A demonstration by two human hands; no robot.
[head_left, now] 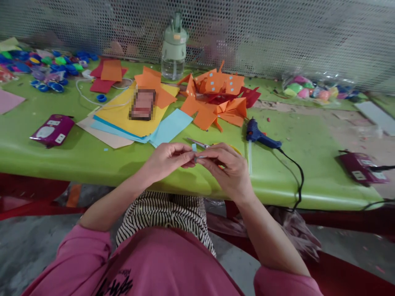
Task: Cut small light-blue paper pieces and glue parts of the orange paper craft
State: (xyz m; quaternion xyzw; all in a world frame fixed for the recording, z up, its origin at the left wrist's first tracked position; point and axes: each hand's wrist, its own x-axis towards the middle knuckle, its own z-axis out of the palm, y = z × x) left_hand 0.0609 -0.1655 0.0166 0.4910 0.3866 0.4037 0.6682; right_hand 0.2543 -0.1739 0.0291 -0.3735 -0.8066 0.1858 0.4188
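A clear bottle (173,53) with a pale green lid (175,36) stands near the back edge of the bench (317,127). Along this edge, small colourful pieces (60,61) lie at left, a transparent bag (317,90) at right. Nearer the front edge are a left socket block (53,130) and a right socket block (362,167), both purple.

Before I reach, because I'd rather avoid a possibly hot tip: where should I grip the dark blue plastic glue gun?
Probably by its handle, coming from your right: the dark blue glue gun lies with its handle angled right, its nozzle pointing away from you, and its clear glue stick jutting towards you.
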